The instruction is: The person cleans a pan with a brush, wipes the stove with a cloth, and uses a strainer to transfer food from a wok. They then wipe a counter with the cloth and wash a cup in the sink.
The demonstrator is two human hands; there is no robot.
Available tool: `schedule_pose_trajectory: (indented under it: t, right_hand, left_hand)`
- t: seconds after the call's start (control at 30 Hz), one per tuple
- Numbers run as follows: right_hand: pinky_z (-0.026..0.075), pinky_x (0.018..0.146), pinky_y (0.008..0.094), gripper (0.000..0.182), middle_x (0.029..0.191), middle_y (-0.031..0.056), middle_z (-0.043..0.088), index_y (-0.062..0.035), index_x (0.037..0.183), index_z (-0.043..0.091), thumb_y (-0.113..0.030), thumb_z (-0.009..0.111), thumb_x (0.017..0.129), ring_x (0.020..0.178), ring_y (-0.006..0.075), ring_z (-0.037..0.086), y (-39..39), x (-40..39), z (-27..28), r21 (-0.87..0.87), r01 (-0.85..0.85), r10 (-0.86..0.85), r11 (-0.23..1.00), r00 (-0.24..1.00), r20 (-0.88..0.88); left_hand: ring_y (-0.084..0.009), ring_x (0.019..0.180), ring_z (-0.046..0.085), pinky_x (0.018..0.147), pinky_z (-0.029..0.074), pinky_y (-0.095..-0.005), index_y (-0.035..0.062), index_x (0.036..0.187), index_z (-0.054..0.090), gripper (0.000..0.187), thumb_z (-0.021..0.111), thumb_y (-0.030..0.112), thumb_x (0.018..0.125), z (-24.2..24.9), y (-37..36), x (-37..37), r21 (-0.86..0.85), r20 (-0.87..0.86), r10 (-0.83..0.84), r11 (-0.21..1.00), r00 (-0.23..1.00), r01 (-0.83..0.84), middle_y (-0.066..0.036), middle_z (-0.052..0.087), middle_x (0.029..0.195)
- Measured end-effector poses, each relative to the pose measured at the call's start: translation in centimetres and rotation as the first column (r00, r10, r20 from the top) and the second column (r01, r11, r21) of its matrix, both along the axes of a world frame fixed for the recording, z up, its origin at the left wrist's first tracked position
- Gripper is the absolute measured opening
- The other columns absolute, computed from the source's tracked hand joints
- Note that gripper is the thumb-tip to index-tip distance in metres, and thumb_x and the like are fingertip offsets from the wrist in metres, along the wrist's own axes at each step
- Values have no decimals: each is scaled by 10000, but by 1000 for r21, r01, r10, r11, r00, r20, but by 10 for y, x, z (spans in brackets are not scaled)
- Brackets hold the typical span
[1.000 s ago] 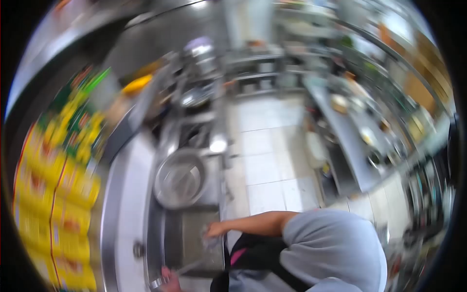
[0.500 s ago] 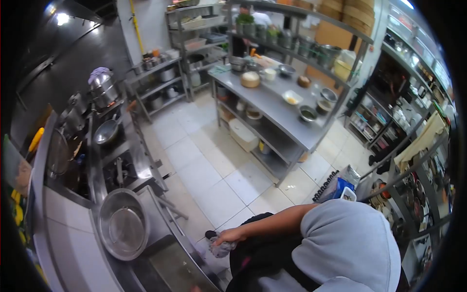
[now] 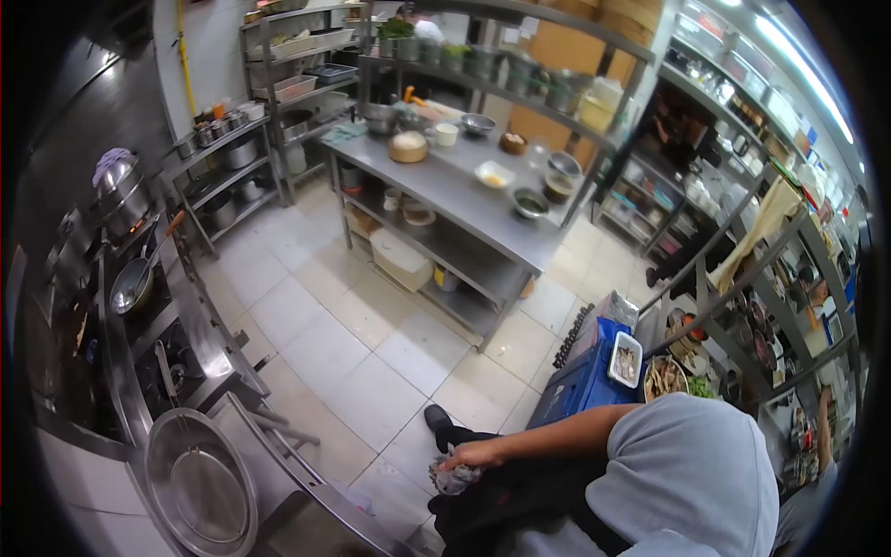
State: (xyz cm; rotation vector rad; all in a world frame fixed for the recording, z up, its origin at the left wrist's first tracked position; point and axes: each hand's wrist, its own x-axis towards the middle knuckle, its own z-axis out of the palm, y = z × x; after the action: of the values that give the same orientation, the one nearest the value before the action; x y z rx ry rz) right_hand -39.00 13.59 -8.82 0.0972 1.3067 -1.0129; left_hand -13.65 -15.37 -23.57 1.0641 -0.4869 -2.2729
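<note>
My right hand (image 3: pixel 469 455) is at the lower middle, its fingers closed round a crumpled greyish cloth (image 3: pixel 455 476). The cloth hangs over the floor, beside my dark clothing and close to a black shoe (image 3: pixel 436 417). From the right, my bare forearm reaches out of a light grey sleeve (image 3: pixel 687 464). My left hand does not show. At the lower left, a large metal basin (image 3: pixel 160 473) holds a round strainer (image 3: pixel 206 494), some way from the hand.
A steel worktable (image 3: pixel 473 209) with bowls stands ahead. Stoves with a pan (image 3: pixel 130 286) line the left. Blue crates (image 3: pixel 580 376) and a white tray of food (image 3: pixel 626 360) are right of centre. Another person's arm (image 3: pixel 824 427) shows at far right.
The view has turned right, so stoves and worktable sit further left and more of the blue crates shows. The cloth is still in my right hand. Another person's arm has come into view.
</note>
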Motion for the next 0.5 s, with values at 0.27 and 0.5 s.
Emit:
schedule_pose_trajectory:
  t: [0.27, 0.5]
  right_hand:
    - [514, 746, 297, 483, 960, 46, 690, 12, 1078, 673, -438, 627, 908, 850, 166, 648, -29, 8, -17, -48, -54, 56, 997, 998, 32]
    - [494, 696, 294, 514, 896, 65, 685, 28, 970, 699, -476, 643, 883, 797, 151, 631, -33, -10, -2, -51, -20, 17, 999, 998, -54]
  left_hand:
    - [-294, 1141, 570, 960, 453, -421, 19, 1342, 503, 457, 451, 267, 962, -16, -5, 1, 353, -335, 306, 918, 891, -183, -165, 587, 1273]
    - [-287, 1131, 577, 943, 462, -415, 22, 1330, 523, 429, 451, 238, 966, -27, -8, 2, 554, -437, 488, 808, 756, -201, -157, 596, 1265]
